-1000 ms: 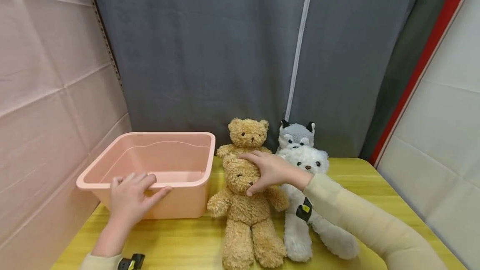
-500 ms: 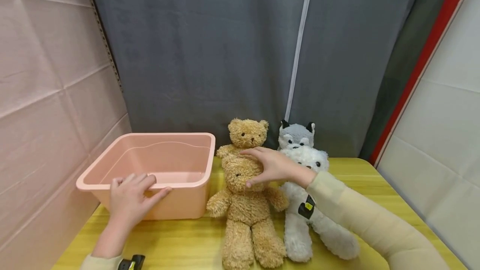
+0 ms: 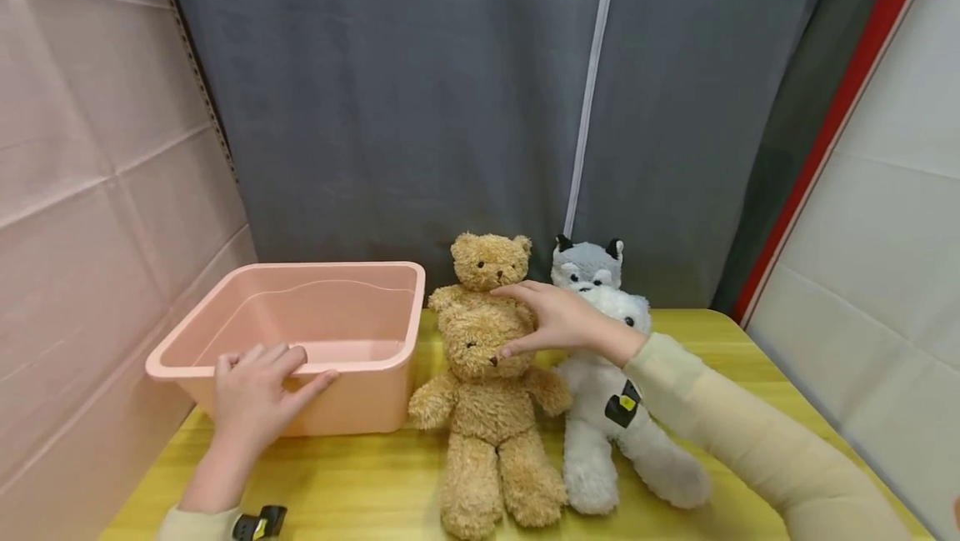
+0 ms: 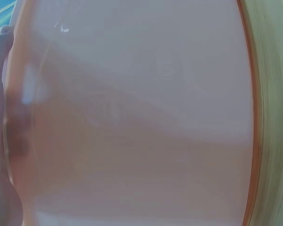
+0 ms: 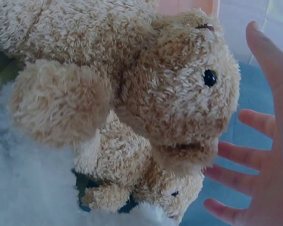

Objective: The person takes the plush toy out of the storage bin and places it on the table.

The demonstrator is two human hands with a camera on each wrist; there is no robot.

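In the head view, my left hand point(image 3: 251, 395) grips the near rim of a pink plastic tub point(image 3: 367, 408), with fingers hooked over the inside and thumb along the front. The left wrist view is filled by the tub's wall point(image 4: 146, 94). My right hand point(image 3: 566, 316) is held with fingers spread by the head of a curly tan teddy bear point(image 3: 491, 412) that sits facing me. From the right wrist, the fingers point(image 5: 245, 155) reach around the crown of its head, showing a gap from the fur. A similar tan bear point(image 3: 487, 259) sits behind it.
Right of the bears sits a white plush bear point(image 3: 588, 383), partly behind my right arm, with a grey husky plush point(image 3: 592, 262) at its back. A grey curtain point(image 3: 390, 107) hangs behind the yellow wood-grain table point(image 3: 360, 483). A pale wall covering point(image 3: 82, 232) flanks the left.
My right hand has moved slightly up and right, uncovering the front bear's nose and covering more of the white bear's face. My left hand keeps its hold on the tub; the view has shifted slightly.
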